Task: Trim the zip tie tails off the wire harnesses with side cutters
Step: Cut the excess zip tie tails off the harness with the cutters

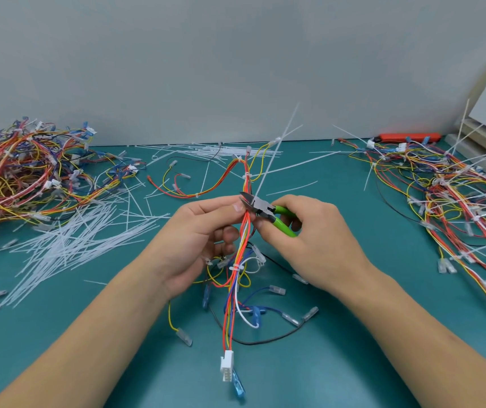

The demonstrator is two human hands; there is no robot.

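My left hand pinches a wire harness of red, yellow, blue and white wires, held upright over the table's middle. In my right hand are green-handled side cutters. Their jaws sit against the harness at a zip tie, right by my left thumb. A long white zip tie tail rises from the jaws up and to the right. A trimmed tie wraps the bundle lower down. The harness ends near me in a white connector.
A pile of harnesses lies at the far left. Another pile with long tie tails lies at the right. Loose cut tails are scattered left of my hands on the teal table. A red tool lies by the wall.
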